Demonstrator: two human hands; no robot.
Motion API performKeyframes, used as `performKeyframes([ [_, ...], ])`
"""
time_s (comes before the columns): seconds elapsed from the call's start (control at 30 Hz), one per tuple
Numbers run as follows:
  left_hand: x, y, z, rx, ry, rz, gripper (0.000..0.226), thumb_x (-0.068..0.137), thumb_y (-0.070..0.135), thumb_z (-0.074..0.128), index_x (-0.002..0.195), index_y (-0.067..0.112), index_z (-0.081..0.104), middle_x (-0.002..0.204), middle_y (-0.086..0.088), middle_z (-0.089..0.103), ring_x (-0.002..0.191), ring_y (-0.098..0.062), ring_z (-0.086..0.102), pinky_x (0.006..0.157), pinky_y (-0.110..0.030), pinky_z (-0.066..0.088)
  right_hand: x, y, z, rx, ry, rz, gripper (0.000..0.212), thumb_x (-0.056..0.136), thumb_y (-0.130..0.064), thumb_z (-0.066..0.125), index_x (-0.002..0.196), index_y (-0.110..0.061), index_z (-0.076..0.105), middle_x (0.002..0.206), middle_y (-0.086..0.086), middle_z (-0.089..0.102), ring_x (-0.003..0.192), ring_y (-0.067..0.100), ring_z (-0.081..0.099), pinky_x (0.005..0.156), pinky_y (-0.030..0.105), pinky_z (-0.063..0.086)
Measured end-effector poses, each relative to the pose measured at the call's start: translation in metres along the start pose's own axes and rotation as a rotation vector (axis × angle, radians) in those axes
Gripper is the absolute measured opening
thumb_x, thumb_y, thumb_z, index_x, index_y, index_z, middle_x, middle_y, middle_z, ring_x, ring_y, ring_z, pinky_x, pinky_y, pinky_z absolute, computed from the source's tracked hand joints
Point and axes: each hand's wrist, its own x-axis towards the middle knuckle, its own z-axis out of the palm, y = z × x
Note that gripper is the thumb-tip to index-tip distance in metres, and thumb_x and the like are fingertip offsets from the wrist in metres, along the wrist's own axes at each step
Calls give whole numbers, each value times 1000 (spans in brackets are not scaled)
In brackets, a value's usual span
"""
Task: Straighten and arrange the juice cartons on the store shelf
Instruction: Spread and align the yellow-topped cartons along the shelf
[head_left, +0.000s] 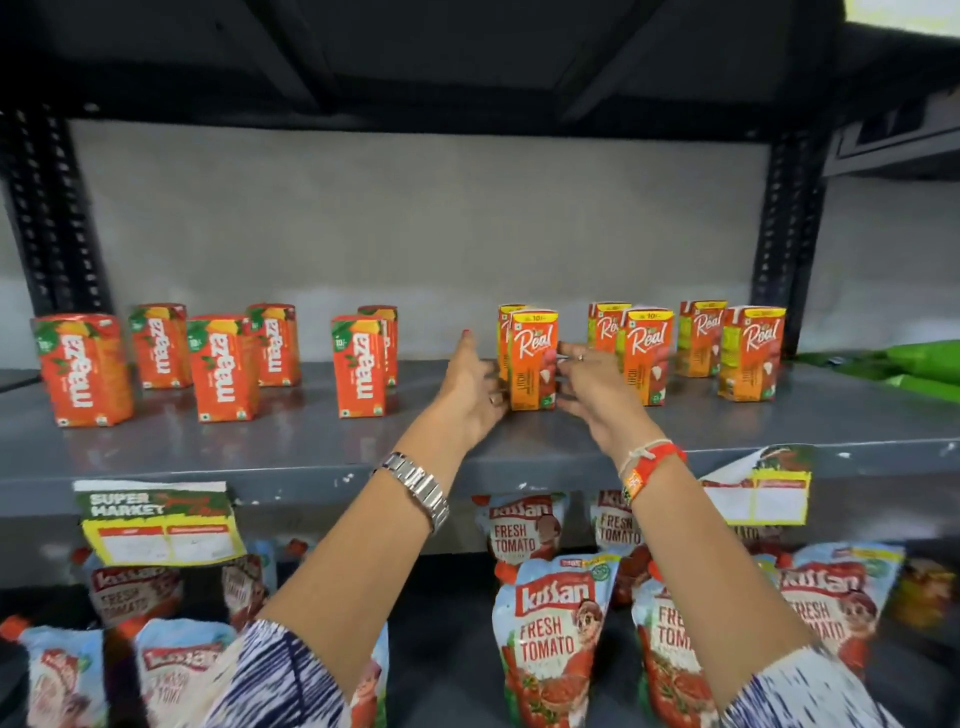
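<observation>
Grey shelf (291, 452): six Maaza cartons (223, 366) upright at left, unevenly spaced. Left hand (470, 387), fingers spread, presses left side of front Real carton (534, 358) mid-shelf; right hand (592, 387), loosely open, touches its right side. Four more Real cartons (701, 345) stand right.

A shop: a "Super Market" price tag (158, 519) hangs under a steel shelf (208, 457) of juice cartons (535, 358).

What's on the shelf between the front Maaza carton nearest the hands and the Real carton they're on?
Only the left hand and bare shelf, in the head view.
</observation>
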Motion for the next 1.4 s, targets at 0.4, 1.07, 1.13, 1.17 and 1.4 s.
performKeyframes([
  [0.4, 11, 0, 4, 57, 77, 23, 77, 92, 59, 15, 139, 1, 36, 141, -18, 44, 117, -26, 51, 98, -33, 37, 14, 1, -4, -124, -41, -45, 30, 96, -18, 42, 120, -17, 59, 120, 9, 66, 109, 26, 63, 93, 41, 53],
  [1.07, 1, -30, 108, 241, 8, 111, 59, 97, 46, 19, 136, 7, 38, 140, -14, 44, 130, -26, 41, 108, -36, 32, 22, -3, -106, -162, 215, -53, 45, 93, -7, 37, 138, -13, 39, 131, 10, 54, 117, 26, 54, 95, 37, 48],
  [1.13, 4, -32, 113, 137, -54, 22, 63, 97, 47, 16, 138, 4, 36, 139, -14, 46, 124, -27, 49, 95, -27, 43, 24, -2, -110, -145, 159, -31, 42, 94, -8, 38, 136, -10, 43, 119, 12, 59, 104, 24, 59, 76, 32, 52],
  [1.17, 6, -33, 114, 106, -69, 9, 64, 97, 49, 15, 136, 4, 38, 133, -13, 52, 108, -25, 60, 81, -22, 49, 25, -2, -111, -161, 141, -48, 37, 94, -9, 38, 129, -8, 50, 110, 11, 62, 97, 22, 60, 70, 28, 50],
  [1.4, 24, -36, 112, 94, -6, -11, 76, 93, 58, 18, 137, -1, 37, 109, -10, 60, 60, -9, 36, 62, -20, 38, 31, -4, -109, -212, 116, -66, 30, 95, -16, 37, 74, -27, 57, 104, 5, 65, 105, 26, 63, 95, 41, 51],
])
